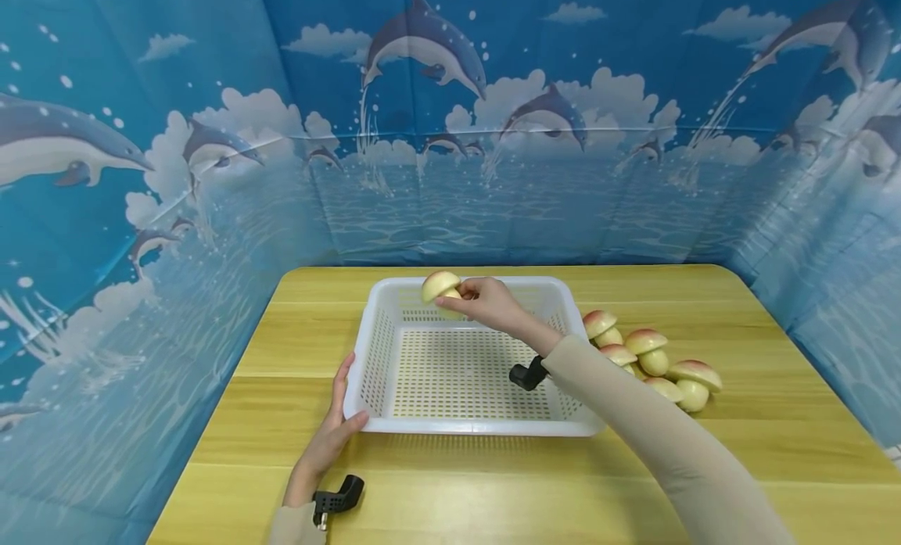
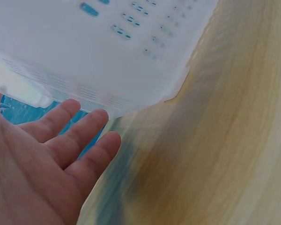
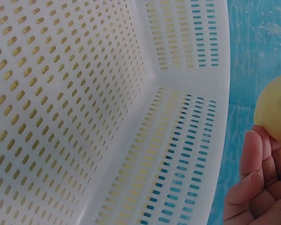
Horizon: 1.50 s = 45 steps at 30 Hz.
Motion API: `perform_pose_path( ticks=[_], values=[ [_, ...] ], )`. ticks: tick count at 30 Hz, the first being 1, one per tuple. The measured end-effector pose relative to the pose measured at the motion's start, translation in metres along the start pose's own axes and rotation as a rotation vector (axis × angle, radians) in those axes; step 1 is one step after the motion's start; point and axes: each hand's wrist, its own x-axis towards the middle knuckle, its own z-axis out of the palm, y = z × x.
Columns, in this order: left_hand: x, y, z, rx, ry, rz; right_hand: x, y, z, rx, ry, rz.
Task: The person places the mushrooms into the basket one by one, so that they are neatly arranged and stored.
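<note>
A white plastic basket [image 1: 473, 428] with slotted walls and bottom stands on the table. My right hand [image 1: 489, 302] pinches the stem of a toy mushroom [image 1: 440, 285], holding it over the basket's far side. The mushroom has a rounded yellow cap with a reddish top; in the right wrist view part of the mushroom [image 3: 274, 110] is cut off by the frame edge. At the basket's near left corner is my left hand [image 1: 329, 435], its thumb by the front rim and its fingers along the outside wall. The left wrist view shows these fingers [image 2: 79, 140] extended and spread.
Several more toy mushrooms [image 1: 693, 385] lie in a cluster on the wooden table [image 1: 774, 443], close to the basket's right side. A blue curtain [image 1: 450, 209] printed with dolphins surrounds the table's back and sides.
</note>
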Motion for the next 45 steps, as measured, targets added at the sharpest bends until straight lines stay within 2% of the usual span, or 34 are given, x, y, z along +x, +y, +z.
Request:
perform_pose_path(
  ticks=[9, 16, 27, 35, 45],
  values=[
    [0.001, -0.001, 0.000, -0.007, 0.002, -0.018, 0.006, 0.004, 0.010, -0.015, -0.023, 0.031],
    [0.001, -0.002, -0.002, 0.006, 0.004, -0.008, 0.011, 0.007, 0.019, -0.025, -0.028, 0.041],
    [0.002, -0.004, -0.002, -0.005, 0.014, -0.026, 0.020, 0.009, 0.034, -0.055, -0.051, 0.030],
    [0.002, -0.004, -0.002, 0.005, 0.012, -0.024, 0.026, 0.012, 0.042, -0.033, -0.060, 0.022],
    [0.002, -0.003, -0.003, 0.014, -0.011, -0.008, 0.027, 0.016, 0.053, -0.102, -0.100, 0.012]
  ],
)
